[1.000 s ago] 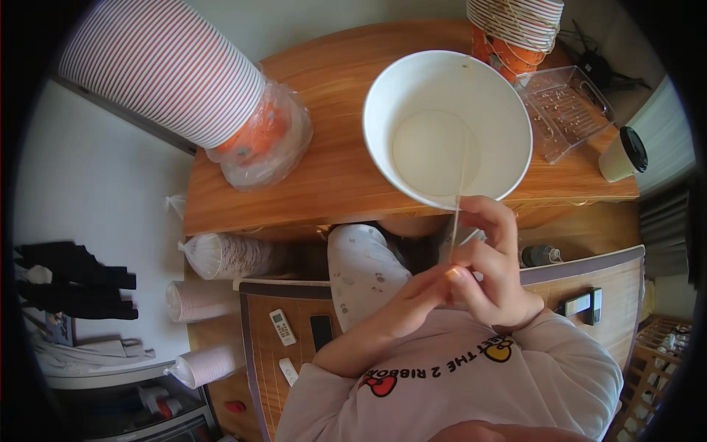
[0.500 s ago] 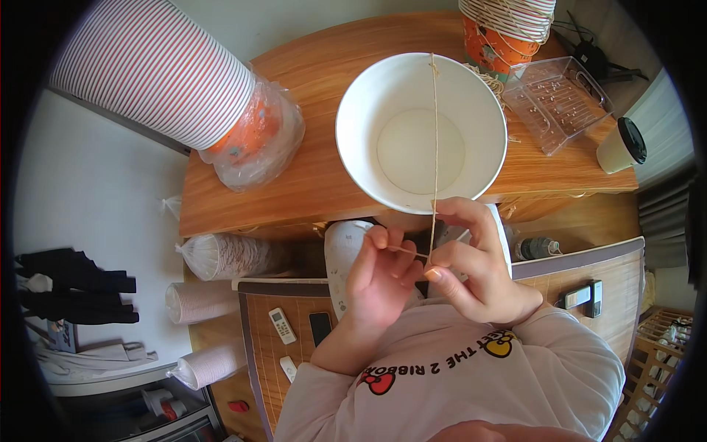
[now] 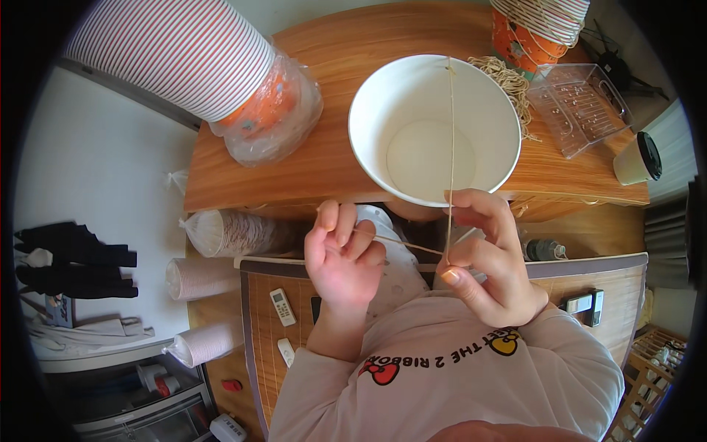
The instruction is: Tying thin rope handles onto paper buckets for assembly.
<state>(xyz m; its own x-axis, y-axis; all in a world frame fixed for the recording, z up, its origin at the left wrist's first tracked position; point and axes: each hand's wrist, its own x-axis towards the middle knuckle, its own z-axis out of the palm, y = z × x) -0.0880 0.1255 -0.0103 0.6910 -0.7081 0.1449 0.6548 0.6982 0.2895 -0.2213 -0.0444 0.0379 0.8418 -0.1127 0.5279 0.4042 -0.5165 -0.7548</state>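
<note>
A large white paper bucket (image 3: 375,121) lies with its open mouth toward me at the table's front edge. A thin tan string (image 3: 451,132) is fixed near the far rim and runs taut across the mouth to my right hand (image 3: 490,258). That hand pinches the string between thumb and forefinger just below the near rim, its other fingers bent by the rim. From the pinch the string turns left to my left hand (image 3: 345,258), which is closed on it with curled fingers, palm up.
On the wooden table (image 3: 324,162) stand a tall stack of bucket cups (image 3: 177,59) in plastic, a string bundle (image 3: 508,81), a clear tray (image 3: 578,107), a lidded cup (image 3: 638,159) and an orange stack (image 3: 526,40). Remotes (image 3: 282,306) lie on the mat beside me.
My left hand has moved left, drawing out a longer stretch of string from the right hand's pinch. The right hand keeps its pinch near the rim. The whole view has shifted slightly.
</note>
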